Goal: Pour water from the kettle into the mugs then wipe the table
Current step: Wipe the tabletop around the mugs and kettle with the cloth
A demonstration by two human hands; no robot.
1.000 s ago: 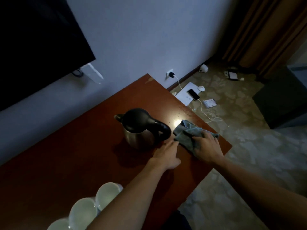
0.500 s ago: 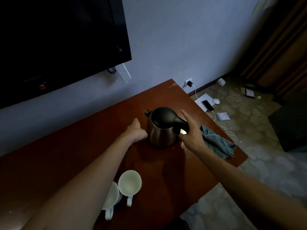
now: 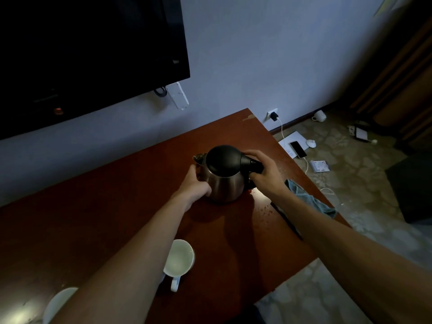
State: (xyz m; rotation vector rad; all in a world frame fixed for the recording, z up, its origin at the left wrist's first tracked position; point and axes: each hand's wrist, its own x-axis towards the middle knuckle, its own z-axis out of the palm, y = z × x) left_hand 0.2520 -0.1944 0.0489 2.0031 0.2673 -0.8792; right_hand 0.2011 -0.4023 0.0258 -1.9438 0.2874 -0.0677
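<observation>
Reddish-brown table (image 3: 117, 218) against a pale wall, dark screen (image 3: 81, 54) at 10 o'clock, patterned floor at 3 o'clock. Kettle (image 3: 224, 176), steel body with black lid, stands centre-table; left hand (image 3: 198, 183) cups its side, right hand (image 3: 264, 171) wraps the black handle. White mug (image 3: 178, 259) at 6 o'clock; cloth (image 3: 306, 197) at the table's right edge

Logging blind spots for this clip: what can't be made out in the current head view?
- Kettle water level: lid shut.
- Second mug: cut by the bottom edge, covered by the left forearm.
- Cloth: partly behind the right forearm.
- Left hand fingertips: behind the kettle body.
- Near mug contents: too dim.
</observation>
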